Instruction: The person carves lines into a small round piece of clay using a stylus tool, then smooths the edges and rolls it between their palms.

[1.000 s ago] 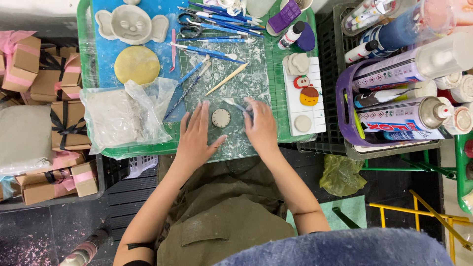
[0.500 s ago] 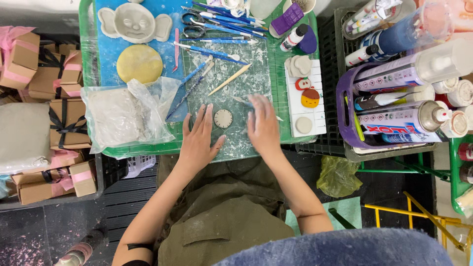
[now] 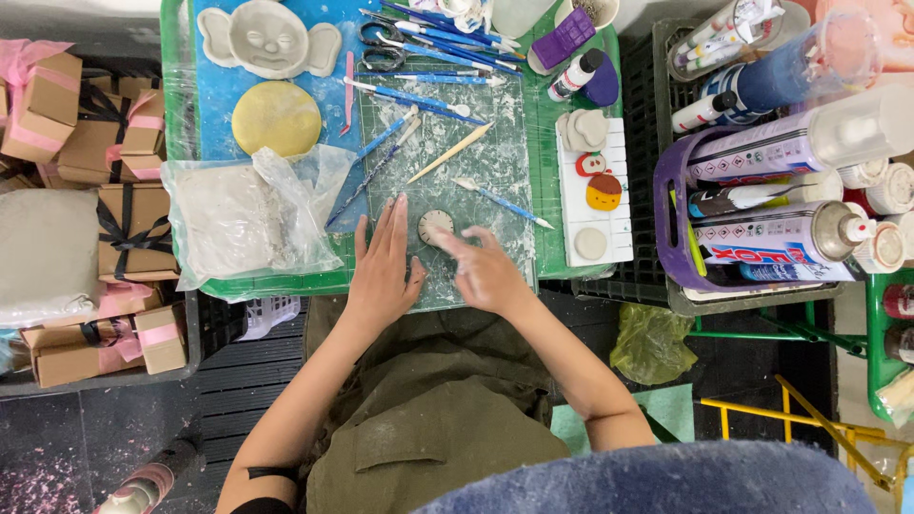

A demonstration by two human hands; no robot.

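Where hands flank the clay disc [image 3: 436,227] — tools crowd beyond.

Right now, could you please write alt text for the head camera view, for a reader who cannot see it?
Seen from above, a person's left hand lies flat on a dusty cutting mat while the right hand touches a small round clay disc. Blue modelling tools, a yellow disc and a bag of clay lie around.

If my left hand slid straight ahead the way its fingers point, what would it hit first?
Probably the crossed blue-handled modelling tools lying just beyond the left hand, though the bare dusty cutting mat comes first; the small round clay disc sits off to the side.
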